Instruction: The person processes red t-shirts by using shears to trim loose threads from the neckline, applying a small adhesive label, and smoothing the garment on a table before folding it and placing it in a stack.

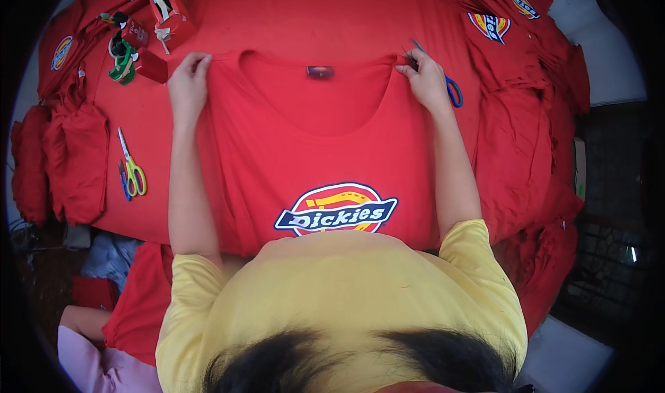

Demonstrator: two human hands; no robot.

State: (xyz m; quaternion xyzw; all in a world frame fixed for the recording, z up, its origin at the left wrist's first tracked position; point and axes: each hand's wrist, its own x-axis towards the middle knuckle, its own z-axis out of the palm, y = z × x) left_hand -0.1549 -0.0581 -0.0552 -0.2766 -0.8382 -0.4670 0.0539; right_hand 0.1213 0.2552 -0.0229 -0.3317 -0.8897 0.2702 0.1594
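**Shirt pinned at both shoulders, blades close by**

A red T-shirt (312,150) lies flat, front up, on a table (291,19) draped in red cloth, its neck opening pointing away from the person and its printed chest badge near their body. The left hand (188,81) has its fingers closed on the shirt's left shoulder seam. The right hand (426,81) is pinched together on the right shoulder seam, and blue-handled scissors (450,88) sit under or inside that same hand; whether they are held or merely lying there cannot be told.

Risks, as judgements:
- With blades this close to the gripped seam, a tug could snag or nick the fabric or a finger.
- Uneven pull between the 2 hands would skew the neckline and crease the front.
- Red on red hides the shirt's edges, so a layer beneath may get caught up with it.

Room to move: the far strip of table past the collar is open. To the left, yellow-green scissors (131,171) lie near the left forearm, and tape dispensers (170,15) crowd the far-left corner. Stacks of red garments (512,116) hem in the right side, and another heap (69,150) hangs at the left edge. The near edge is taken by the person's own body.
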